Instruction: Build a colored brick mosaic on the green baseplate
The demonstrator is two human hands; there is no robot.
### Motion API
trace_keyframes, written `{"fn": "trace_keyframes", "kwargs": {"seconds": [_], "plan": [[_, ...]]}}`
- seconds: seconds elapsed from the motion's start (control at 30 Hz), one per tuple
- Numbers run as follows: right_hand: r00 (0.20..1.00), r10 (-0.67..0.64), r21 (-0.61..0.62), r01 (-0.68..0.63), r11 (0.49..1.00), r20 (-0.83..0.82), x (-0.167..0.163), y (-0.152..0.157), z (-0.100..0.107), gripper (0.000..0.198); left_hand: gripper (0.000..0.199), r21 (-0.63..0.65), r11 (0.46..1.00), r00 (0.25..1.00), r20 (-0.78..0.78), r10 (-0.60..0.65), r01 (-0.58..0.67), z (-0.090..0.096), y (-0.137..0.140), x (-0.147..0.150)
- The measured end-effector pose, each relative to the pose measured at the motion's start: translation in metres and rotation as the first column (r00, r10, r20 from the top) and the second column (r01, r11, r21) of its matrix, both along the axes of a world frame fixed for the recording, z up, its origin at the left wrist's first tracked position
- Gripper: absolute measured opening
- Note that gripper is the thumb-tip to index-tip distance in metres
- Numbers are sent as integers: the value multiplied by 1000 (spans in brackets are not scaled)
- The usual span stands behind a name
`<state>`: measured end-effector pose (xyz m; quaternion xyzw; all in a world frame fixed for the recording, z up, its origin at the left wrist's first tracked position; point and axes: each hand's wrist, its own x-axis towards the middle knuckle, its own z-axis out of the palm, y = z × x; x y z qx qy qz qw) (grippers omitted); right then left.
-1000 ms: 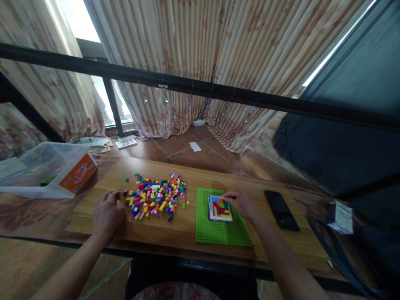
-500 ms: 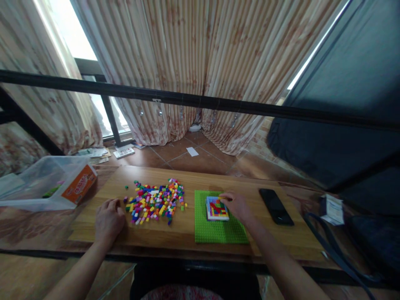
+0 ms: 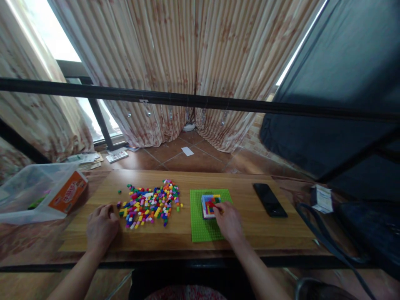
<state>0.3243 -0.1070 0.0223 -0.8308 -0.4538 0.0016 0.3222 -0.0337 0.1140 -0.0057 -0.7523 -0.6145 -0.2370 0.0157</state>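
A square block build [image 3: 206, 210] with a pale border and red, yellow, blue and green bricks sits on the green baseplate [image 3: 200, 233]. Over its right side is my right hand [image 3: 230, 221], finger and thumb pinched together at the red part of the build. Whether a loose brick is between those fingertips is hidden. My left hand [image 3: 102, 228] rests palm down on the table, left of a spread pile of small coloured bricks [image 3: 150, 206]. Its fingers are curled under, so anything inside cannot be seen. A small purple brick [image 3: 118, 204] lies beside its fingertips.
A black phone [image 3: 270, 200] lies on the wooden table [image 3: 175, 237], right of the baseplate. Beyond the table's left end stands a clear plastic bin [image 3: 31, 177] with an orange label. A dark rail [image 3: 175, 96] crosses in front of the curtains. A strap [image 3: 325, 233] hangs at the right.
My right hand has moved from the build's upper right corner down to its right middle. The left hand stays beside the pile. The whole view has shifted slightly.
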Motion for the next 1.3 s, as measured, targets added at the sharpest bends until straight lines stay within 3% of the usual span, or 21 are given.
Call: {"fn": "trace_keyframes", "kwargs": {"seconds": [0.13,0.2,0.6,0.73,1.07,1.3], "plan": [[972,-227,51,231,972,-61,15,-16,-6,31,35,5,1000,1000,3,15,-15,-3,2,-1],[956,-276,27,280,960,-97,20,-18,-6,34,36,4,1000,1000,-4,19,-19,-3,2,0],[936,-345,-37,348,937,74,7,4,-2,23,36,14,1000,999,-36,26,-26,-3,1,1],[941,-317,2,319,948,115,8,4,-1,21,34,25,999,999,-12,31,-30,-4,0,1],[950,-311,-111,311,944,19,9,9,5,21,35,-9,1000,1000,2,30,-30,-1,-3,3],[956,-272,-41,269,962,-114,19,9,1,23,37,-10,999,1000,4,31,-31,-2,-3,3]]}}
